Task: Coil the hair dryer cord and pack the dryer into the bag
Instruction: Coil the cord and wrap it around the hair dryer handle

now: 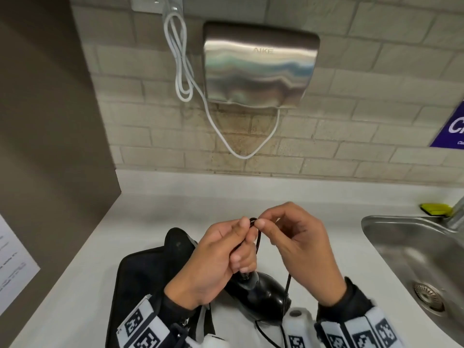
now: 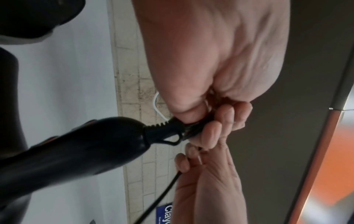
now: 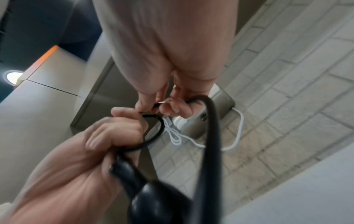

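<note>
The black hair dryer (image 1: 263,293) hangs low over the white counter, its handle (image 2: 86,151) pointing up toward my left hand (image 1: 247,237). That hand grips the black cord (image 1: 258,241) just past the ribbed strain relief (image 2: 164,127), fingers curled round it. My right hand (image 1: 263,226) pinches the top of a small cord loop (image 3: 155,130) beside the left thumb. The rest of the cord (image 3: 208,136) drops from the right hand toward the counter edge. The black bag (image 1: 140,277) lies flat under my left forearm.
A steel sink (image 1: 414,259) is set into the counter (image 1: 175,197) at the right, a yellow sponge (image 1: 435,209) behind it. A metal hand dryer (image 1: 258,66) with a white cable (image 1: 183,59) hangs on the tiled wall. A brown panel (image 1: 50,121) closes off the left.
</note>
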